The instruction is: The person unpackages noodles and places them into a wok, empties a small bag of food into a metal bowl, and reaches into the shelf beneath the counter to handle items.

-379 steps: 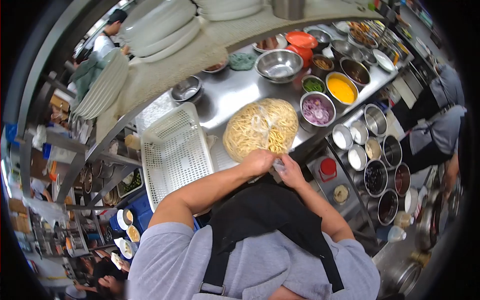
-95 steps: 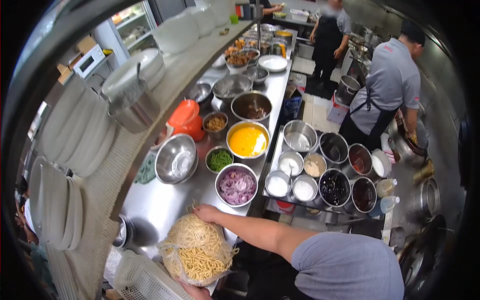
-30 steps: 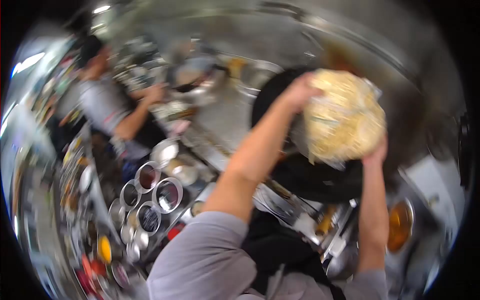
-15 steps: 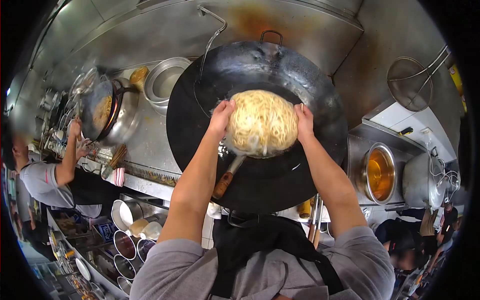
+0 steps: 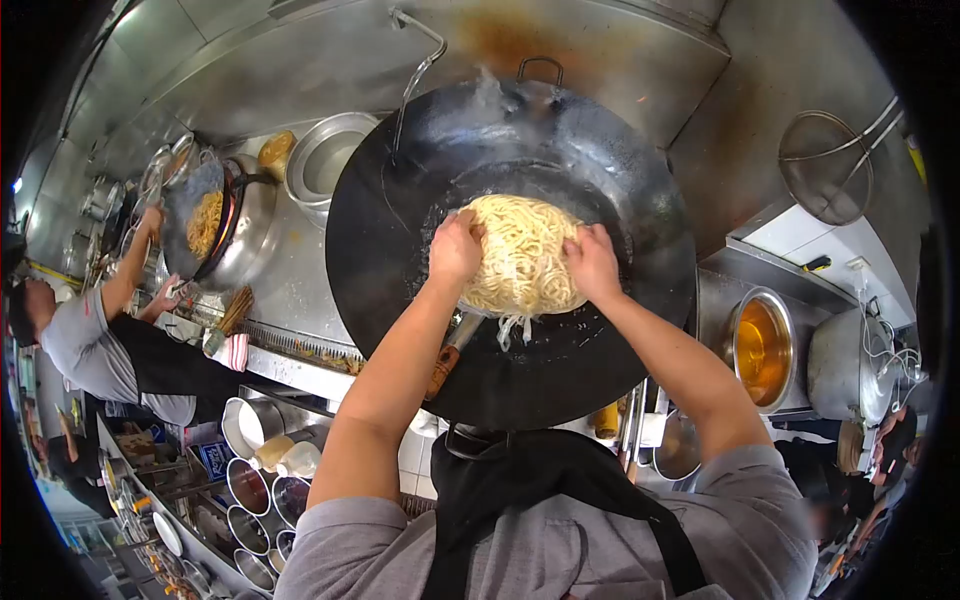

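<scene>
A large dark wok (image 5: pixel 390 330) fills the middle of the view, with water in its bottom. Over its centre is a clear plastic bag of pale noodles (image 5: pixel 522 255), its knotted end towards me. My left hand (image 5: pixel 457 248) grips the bag's left side, fingers curled into the plastic. At the right side my right hand (image 5: pixel 592 262) is closed on the bag too. The wooden handle of a utensil (image 5: pixel 443 370) lies on the wok's near left rim, partly behind my left forearm. Whether the bag's underside touches the water is hidden.
A thin tap (image 5: pixel 425 62) runs water into the wok. Metal bowls (image 5: pixel 325 165) stand left; a basin of orange liquid (image 5: pixel 762 345), a pot (image 5: pixel 840 365) and a strainer (image 5: pixel 825 170) are right. At far left a co-worker (image 5: pixel 90 335) handles a smaller wok (image 5: pixel 205 220).
Since the half-second-old frame, the bag has moved slightly, and my hands have come closer together on it. Earlier, the bag lay on the prep counter, then was carried to the wok.
</scene>
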Demonstrator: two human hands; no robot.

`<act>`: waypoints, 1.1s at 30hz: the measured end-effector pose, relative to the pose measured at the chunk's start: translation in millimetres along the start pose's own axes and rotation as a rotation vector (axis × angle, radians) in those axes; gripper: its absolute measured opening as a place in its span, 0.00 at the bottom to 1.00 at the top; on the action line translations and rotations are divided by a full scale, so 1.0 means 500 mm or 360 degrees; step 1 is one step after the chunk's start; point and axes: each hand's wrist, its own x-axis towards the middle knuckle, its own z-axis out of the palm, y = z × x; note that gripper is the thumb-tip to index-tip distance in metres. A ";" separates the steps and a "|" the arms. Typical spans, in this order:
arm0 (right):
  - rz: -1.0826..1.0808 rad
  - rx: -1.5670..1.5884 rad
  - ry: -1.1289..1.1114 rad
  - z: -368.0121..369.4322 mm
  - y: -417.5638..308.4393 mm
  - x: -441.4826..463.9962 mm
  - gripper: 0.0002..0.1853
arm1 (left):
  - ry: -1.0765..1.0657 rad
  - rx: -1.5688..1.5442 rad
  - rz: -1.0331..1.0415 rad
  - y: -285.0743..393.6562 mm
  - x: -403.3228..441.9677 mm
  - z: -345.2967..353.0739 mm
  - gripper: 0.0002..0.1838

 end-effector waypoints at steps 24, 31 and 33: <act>-0.0093 0.0548 0.0290 -0.005 -0.177 0.084 0.13 | -0.0747 0.0337 0.0482 0.107 -0.136 -0.091 0.34; -0.0037 0.0334 -0.0032 -0.027 -0.177 0.051 0.12 | -0.0896 -0.0054 0.0627 0.062 -0.098 -0.085 0.26; -0.0169 0.0485 0.0034 -0.065 -0.130 0.045 0.10 | -0.1116 -0.0433 0.0436 0.043 -0.047 -0.078 0.16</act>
